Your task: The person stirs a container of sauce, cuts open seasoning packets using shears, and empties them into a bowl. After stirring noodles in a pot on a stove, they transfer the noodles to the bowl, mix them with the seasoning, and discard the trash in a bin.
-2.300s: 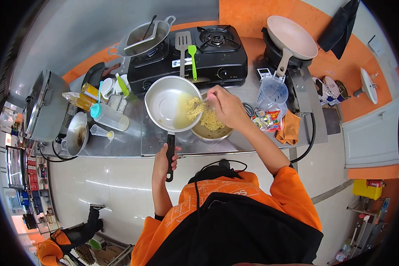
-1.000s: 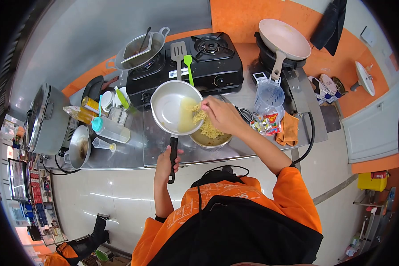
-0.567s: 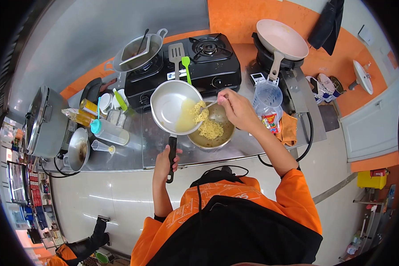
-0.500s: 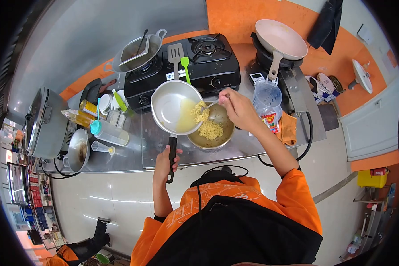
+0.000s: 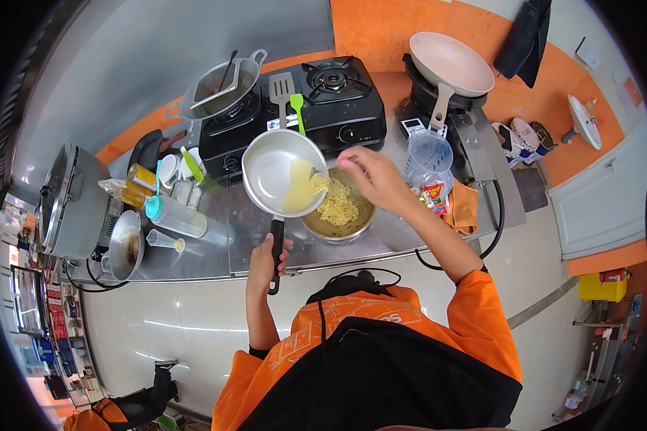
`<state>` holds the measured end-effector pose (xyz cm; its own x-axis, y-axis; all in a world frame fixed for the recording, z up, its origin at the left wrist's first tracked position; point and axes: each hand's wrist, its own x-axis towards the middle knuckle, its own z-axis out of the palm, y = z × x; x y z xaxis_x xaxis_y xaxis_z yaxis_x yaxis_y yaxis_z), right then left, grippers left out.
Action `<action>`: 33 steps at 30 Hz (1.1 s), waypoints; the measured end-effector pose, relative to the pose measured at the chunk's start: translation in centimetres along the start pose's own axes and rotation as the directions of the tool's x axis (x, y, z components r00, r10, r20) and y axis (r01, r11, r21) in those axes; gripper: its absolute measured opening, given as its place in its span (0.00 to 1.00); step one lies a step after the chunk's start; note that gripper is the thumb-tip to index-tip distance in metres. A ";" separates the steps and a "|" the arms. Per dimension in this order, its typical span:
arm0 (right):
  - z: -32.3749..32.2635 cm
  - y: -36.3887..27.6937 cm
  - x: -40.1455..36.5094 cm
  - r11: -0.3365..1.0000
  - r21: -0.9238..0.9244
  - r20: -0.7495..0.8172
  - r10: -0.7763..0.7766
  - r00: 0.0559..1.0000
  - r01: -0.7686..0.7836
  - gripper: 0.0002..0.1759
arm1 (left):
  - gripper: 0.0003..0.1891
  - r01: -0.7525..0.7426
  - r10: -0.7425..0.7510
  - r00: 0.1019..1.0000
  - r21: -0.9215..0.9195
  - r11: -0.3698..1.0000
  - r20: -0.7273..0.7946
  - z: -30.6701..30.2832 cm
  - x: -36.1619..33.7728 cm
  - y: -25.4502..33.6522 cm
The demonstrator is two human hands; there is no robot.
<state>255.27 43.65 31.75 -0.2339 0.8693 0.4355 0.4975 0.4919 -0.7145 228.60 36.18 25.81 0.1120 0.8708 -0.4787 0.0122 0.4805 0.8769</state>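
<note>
Black handle (image 5: 277, 254) in closed left grip (image 5: 263, 263)

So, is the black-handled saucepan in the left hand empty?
Not empty: yellowish liquid is pooled along the right side of the saucepan.

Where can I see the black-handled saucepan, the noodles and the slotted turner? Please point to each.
Black-handled saucepan (image 5: 264, 172): head view, on its bare inner bottom.
Noodles (image 5: 339, 207): head view, on the middle of the clump.
Slotted turner (image 5: 282, 98): head view, on its flat blade.
</note>
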 end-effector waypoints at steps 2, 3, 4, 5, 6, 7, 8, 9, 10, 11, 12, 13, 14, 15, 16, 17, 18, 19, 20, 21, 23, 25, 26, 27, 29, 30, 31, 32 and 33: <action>1.5 0.5 0.0 0.995 -0.038 0.016 -0.090 0.996 0.090 0.10 | 0.26 -0.001 0.001 1.000 0.003 1.000 0.006 0.0 -0.1 0.0; 1.8 0.7 -0.1 0.989 -0.056 0.025 -0.133 0.991 0.134 0.10 | 0.26 0.002 -0.002 1.000 0.003 1.000 0.002 0.0 -0.1 0.0; 1.9 0.9 -0.3 0.991 -0.082 0.040 -0.104 0.994 0.107 0.10 | 0.26 0.005 -0.005 1.000 0.003 1.000 0.000 0.0 -0.1 0.0; 1.7 0.8 -0.4 0.991 -0.109 0.055 -0.075 0.996 0.081 0.10 | 0.26 0.008 -0.008 1.000 0.002 1.000 -0.004 0.0 -0.1 -0.1; 1.6 0.6 -0.4 0.989 -0.135 0.072 -0.047 0.996 0.056 0.10 | 0.26 0.002 -0.002 1.000 0.006 1.000 -0.002 0.0 -0.1 -0.1; 1.1 0.4 -0.4 0.987 -0.154 0.062 -0.044 0.997 0.053 0.10 | 0.26 -0.003 0.003 1.000 0.010 1.000 0.000 0.0 -0.2 -0.1; 0.3 -0.2 -0.5 0.984 -0.173 0.053 -0.041 0.998 0.050 0.10 | 0.25 -0.007 0.007 1.000 0.013 1.000 0.001 -0.1 -0.2 -0.2; -0.4 -0.8 -0.5 0.980 -0.193 0.044 -0.038 0.998 0.046 0.10 | 0.25 -0.006 0.006 1.000 0.014 1.000 -0.001 -0.1 -0.3 -0.2; -1.1 -1.3 -0.5 0.983 -0.180 0.028 -0.027 0.999 0.032 0.10 | 0.25 -0.006 0.006 1.000 0.014 1.000 -0.002 0.0 -0.3 -0.1; -1.7 -1.8 -0.5 0.986 -0.166 0.012 -0.016 1.000 0.018 0.10 | 0.25 -0.006 0.006 1.000 0.015 1.000 -0.002 0.0 -0.3 -0.1; -2.0 -2.1 -0.4 0.988 -0.153 -0.005 -0.005 1.000 0.004 0.09 | 0.25 -0.007 0.007 1.000 0.016 1.000 -0.006 0.0 -0.3 -0.1; -1.9 -2.1 -0.4 0.994 -0.113 -0.013 0.000 1.000 -0.002 0.09 | 0.25 -0.008 0.008 1.000 0.017 1.000 -0.009 0.0 -0.3 -0.2; -1.9 -2.0 -0.3 0.997 -0.073 -0.021 0.007 1.000 -0.008 0.09 | 0.25 -0.009 0.009 1.000 0.020 1.000 -0.012 0.0 -0.3 -0.2; -1.7 -1.9 -0.3 0.999 -0.033 -0.031 0.013 0.999 -0.014 0.09 | 0.25 -0.011 0.011 1.000 0.018 1.000 -0.007 0.0 -0.3 -0.3; -1.3 -1.7 -0.3 0.999 -0.039 -0.008 -0.007 1.000 0.007 0.09 | 0.25 -0.013 0.013 1.000 0.018 1.000 -0.002 0.0 -0.3 -0.3; -0.6 -1.3 -0.3 0.999 -0.044 0.014 -0.026 1.000 0.027 0.09 | 0.25 -0.015 0.015 1.000 0.018 1.000 0.004 -0.1 -0.3 -0.3; 0.0 -0.9 -0.3 0.998 -0.049 0.035 -0.045 0.998 0.047 0.09 | 0.25 -0.009 0.009 1.000 0.016 1.000 0.002 -0.1 -0.2 -0.3; 0.5 -0.6 -0.5 0.997 -0.062 0.048 -0.043 0.998 0.046 0.09 | 0.25 -0.003 0.003 1.000 0.016 1.000 -0.001 -0.2 -0.2 -0.4; 0.8 -0.5 -0.6 0.996 -0.075 0.060 -0.041 0.997 0.046 0.10 | 0.25 0.002 -0.002 1.000 0.015 1.000 -0.003 -0.2 -0.1 -0.3; 1.0 -0.5 -0.7 0.995 -0.087 0.072 -0.040 0.997 0.046 0.10 | 0.25 0.000 0.000 1.000 0.017 1.000 -0.003 -0.3 -0.1 -0.2; 0.2 -0.8 -0.8 0.991 -0.131 0.053 0.016 0.998 -0.009 0.10 | 0.26 -0.002 0.003 1.000 0.018 1.000 -0.007 -0.3 -0.2 -0.1; -0.9 -1.1 -0.9 0.990 -0.138 0.018 0.040 0.999 -0.037 0.10 | 0.26 -0.007 0.007 1.000 0.022 1.000 -0.004 -0.5 -0.1 -0.3; -1.5 -1.1 -0.9 0.992 -0.124 -0.010 0.037 0.999 -0.038 0.10 | 0.26 -0.009 0.009 1.000 0.025 1.000 -0.002 -0.5 -0.1 -0.3; -1.8 -1.2 -0.8 0.993 -0.110 -0.039 0.034 0.999 -0.039 0.10 | 0.26 -0.010 0.010 1.000 0.021 1.000 -0.005 -0.6 -0.1 -0.3; -2.1 -1.5 -0.5 0.993 -0.041 -0.034 0.113 0.993 -0.115 0.10 | 0.26 -0.011 0.011 1.000 0.014 1.000 -0.008 -0.7 -0.1 -0.3; -2.2 -1.6 -0.5 0.988 -0.005 -0.031 0.153 0.988 -0.154 0.10 | 0.26 -0.011 0.012 1.000 0.021 1.000 -0.012 -0.7 -0.1 -0.3; -1.7 -1.3 -0.5 0.995 -0.014 -0.034 0.102 0.994 -0.103 0.10 | 0.26 -0.012 0.012 1.000 0.029 1.000 -0.016 -0.7 -0.2 -0.2; -0.8 -0.9 -0.5 0.998 -0.024 -0.038 0.051 0.998 -0.052 0.10 | 0.26 -0.012 0.013 1.000 0.038 0.999 -0.019 -0.7 -0.2 -0.1; -0.2 -0.6 -0.5 0.999 -0.034 -0.042 -0.001 0.999 0.000 0.10 | 0.26 -0.016 0.017 1.000 0.036 0.999 -0.016 -0.8 -0.2 0.0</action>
<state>255.29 42.96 32.08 -0.1988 0.8659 0.4591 0.5258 0.4895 -0.6956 227.80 36.09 25.82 0.0961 0.8803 -0.4646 0.0464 0.4623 0.8855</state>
